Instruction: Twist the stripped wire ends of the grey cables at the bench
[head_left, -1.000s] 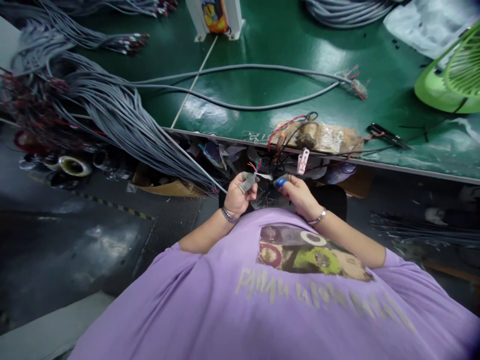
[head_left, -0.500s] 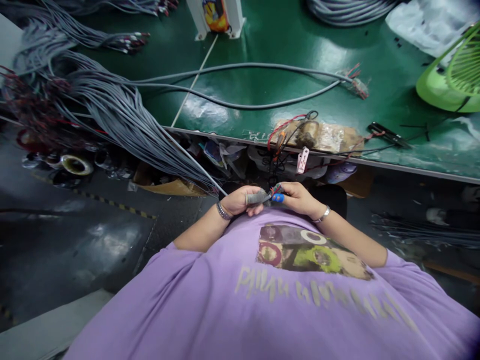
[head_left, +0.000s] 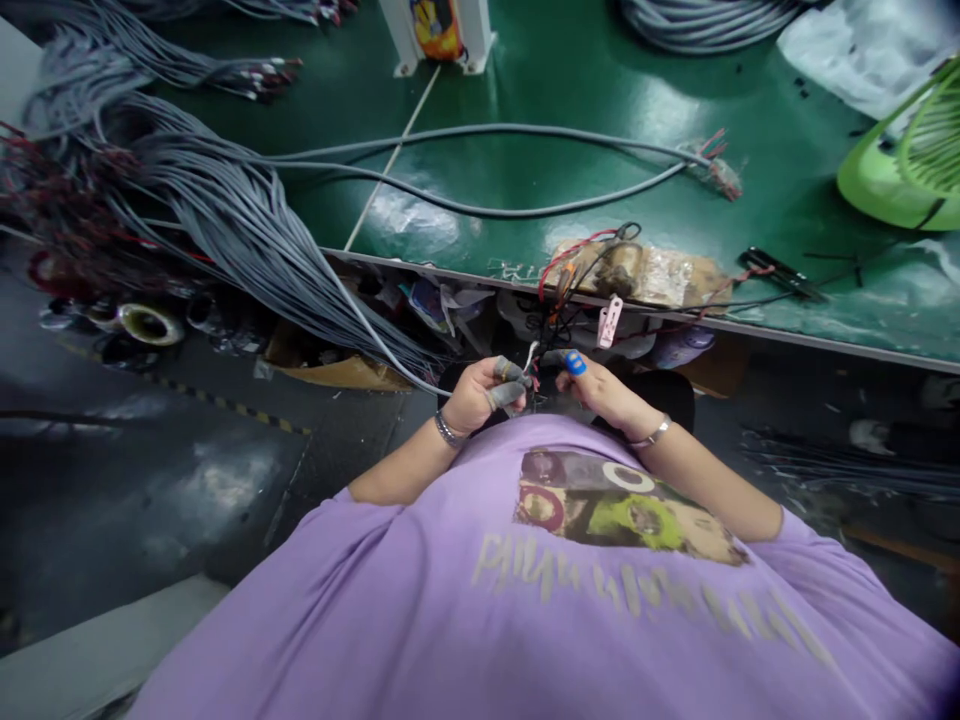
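Note:
My left hand, with grey covers on its fingertips, pinches the end of a grey cable just in front of my body. Thin wires, one white and others reddish, stick out past its fingertips. My right hand is close by on the right, a blue band round one finger and a grey cover on that finger's tip. Its fingers are partly bent and apart, beside the wires; I see nothing held in them. The cable runs back up to a thick bundle of grey cables hanging over the table edge.
On the green table lie two looped grey cables, a taped device with wires, a black tool and a green fan. Cardboard and tape rolls are below the edge.
My right hand has turned and drawn slightly away from the wires, its banded finger lifting. A white wire now stands up from the cable end, and the left fingertips have shifted their grip.

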